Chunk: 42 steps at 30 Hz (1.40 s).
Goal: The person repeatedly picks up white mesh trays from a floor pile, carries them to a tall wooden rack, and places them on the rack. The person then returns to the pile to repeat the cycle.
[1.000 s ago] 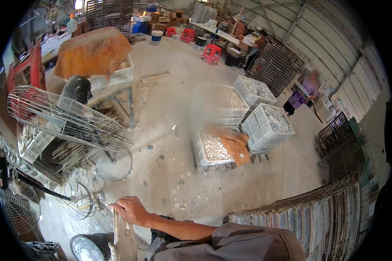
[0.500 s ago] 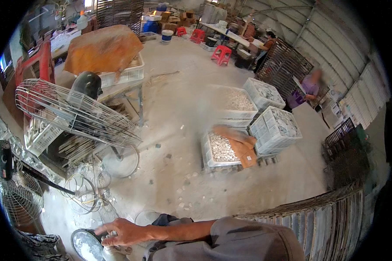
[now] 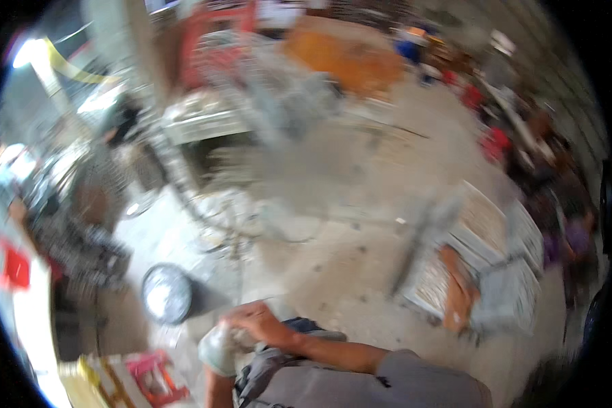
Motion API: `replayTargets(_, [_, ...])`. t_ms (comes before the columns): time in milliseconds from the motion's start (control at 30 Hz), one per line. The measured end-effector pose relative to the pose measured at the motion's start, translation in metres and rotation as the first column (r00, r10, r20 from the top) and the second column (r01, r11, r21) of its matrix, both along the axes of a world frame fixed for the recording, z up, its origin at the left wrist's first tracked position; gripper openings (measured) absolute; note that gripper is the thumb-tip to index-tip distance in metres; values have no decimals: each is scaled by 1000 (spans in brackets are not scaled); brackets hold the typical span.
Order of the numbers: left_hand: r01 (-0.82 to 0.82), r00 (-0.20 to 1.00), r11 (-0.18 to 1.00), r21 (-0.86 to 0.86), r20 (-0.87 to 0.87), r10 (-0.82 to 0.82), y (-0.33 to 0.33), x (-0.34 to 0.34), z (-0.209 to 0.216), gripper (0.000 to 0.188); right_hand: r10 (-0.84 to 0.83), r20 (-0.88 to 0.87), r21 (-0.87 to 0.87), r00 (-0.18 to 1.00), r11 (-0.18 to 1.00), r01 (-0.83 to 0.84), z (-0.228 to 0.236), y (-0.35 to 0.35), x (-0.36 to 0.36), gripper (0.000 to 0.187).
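Note:
Motion blur softens the whole view. My left hand (image 3: 217, 350) wears a pale, whitish glove at the lower middle, with its bare forearm below; its fingers are not distinct. From the right, my bare right hand (image 3: 260, 322) reaches across my body, its fingers bent over the upper end of the glove and apparently gripping it. Both hands are close together in front of my grey clothing. Beyond them to the left stands a round, dark-rimmed bucket (image 3: 166, 294) with a pale grey surface inside.
White crates (image 3: 486, 231) with pale pieces stand at right, a brown sheet (image 3: 459, 289) draped over one. A blurred wire fan (image 3: 279, 88) stands ahead, near an orange-brown sheet (image 3: 347, 54). A pinkish-red plastic object (image 3: 158, 381) lies lower left. A person in purple (image 3: 576, 238) is far right.
The view has swung left, so the crates sit farther right and more of the left side shows. The gloved left hand is more visible, and my right hand's fingers are now bent over it.

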<state>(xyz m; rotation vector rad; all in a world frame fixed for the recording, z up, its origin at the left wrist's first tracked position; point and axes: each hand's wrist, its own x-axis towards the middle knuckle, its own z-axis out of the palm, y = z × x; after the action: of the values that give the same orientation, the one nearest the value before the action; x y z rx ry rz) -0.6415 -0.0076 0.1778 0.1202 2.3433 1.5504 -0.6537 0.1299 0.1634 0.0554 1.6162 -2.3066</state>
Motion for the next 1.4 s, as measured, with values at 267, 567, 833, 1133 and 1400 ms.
replayTargets(267, [-192,969,905,379,221,113,0,14,-2,22,-144,184,-50,972,987,156,-26,1,-19,20])
replayTargets(567, [-410,897,801,436,350,269,-15,52,22,36,-282,451,-174,847,903,393,-57,10,-74,23])
replayTargets(833, [-812,580,375,448,540,609,-20,71,5,56,14,398,-75,917,997,17,-48,-12,-83,23])
replayTargets(1133, [-759,634,275,590,572,520,3,62,-31,53,481,390,-251,785,876,-412,-17,-42,-27,25])
replayTargets(1400, [-593,781,3,805,574,246,-6,73,-41,36,468,-239,298,851,869,-394,-13,-66,-13,33])
